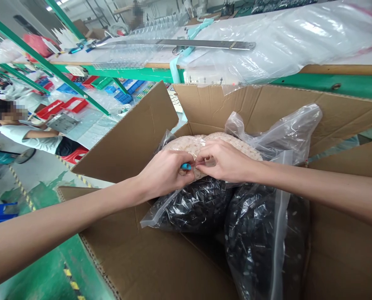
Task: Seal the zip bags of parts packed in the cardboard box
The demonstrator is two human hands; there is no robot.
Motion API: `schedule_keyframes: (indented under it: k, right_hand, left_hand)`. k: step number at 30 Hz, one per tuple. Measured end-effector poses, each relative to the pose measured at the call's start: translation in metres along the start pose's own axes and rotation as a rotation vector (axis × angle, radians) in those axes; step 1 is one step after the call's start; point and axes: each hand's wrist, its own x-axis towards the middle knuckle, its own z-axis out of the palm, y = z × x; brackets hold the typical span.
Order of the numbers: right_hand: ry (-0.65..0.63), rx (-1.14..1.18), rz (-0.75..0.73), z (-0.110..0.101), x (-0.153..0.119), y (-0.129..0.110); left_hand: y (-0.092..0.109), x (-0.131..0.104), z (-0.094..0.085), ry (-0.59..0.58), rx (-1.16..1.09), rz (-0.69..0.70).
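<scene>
My left hand (168,171) is closed, with the end of a small blue tube-shaped thing (186,166) poking out between its fingers. Close against it, my right hand (225,160) pinches what looks like the edge of a clear plastic bag. Beneath both hands lies a clear bag full of small pale pieces (186,143). In front of it are a bag of black pieces (195,208) and a second bag of black pieces (260,237), both with zip-type tops. All the bags sit inside an open cardboard box (136,258). My fingers hide the exact pinch points.
Behind the box stands a green-edged workbench (161,74) with a long metal ruler (207,43) and clear plastic sheeting (285,41) on it. Raised box flaps (132,133) surround my arms. At the left a seated person (42,135) works near red trays (75,105).
</scene>
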Motion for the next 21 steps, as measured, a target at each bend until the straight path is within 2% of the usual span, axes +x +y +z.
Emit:
schedule_keyframes:
  k: [3,6,12,16,21]
  right_hand:
    - [0.036,-0.007,0.025,0.003,-0.001,-0.002]
    - [0.046,-0.003,0.046,0.003,0.000,-0.003]
    - [-0.068,-0.070,-0.040,-0.014,0.000,0.001]
    - [-0.081,-0.100,-0.060,-0.021,-0.003,0.002]
    - [-0.075,-0.159,-0.047,-0.019,-0.002,-0.003]
  left_hand:
    - [0.002,0.000,0.000,0.006,0.010,-0.055]
    - [0.003,0.000,0.001,0.014,0.003,-0.044]
    - [0.002,-0.001,0.001,0.012,-0.012,-0.028]
    - [0.004,-0.001,0.000,-0.021,0.041,-0.072]
    - [0.006,0.003,0.002,0.002,0.117,-0.047]
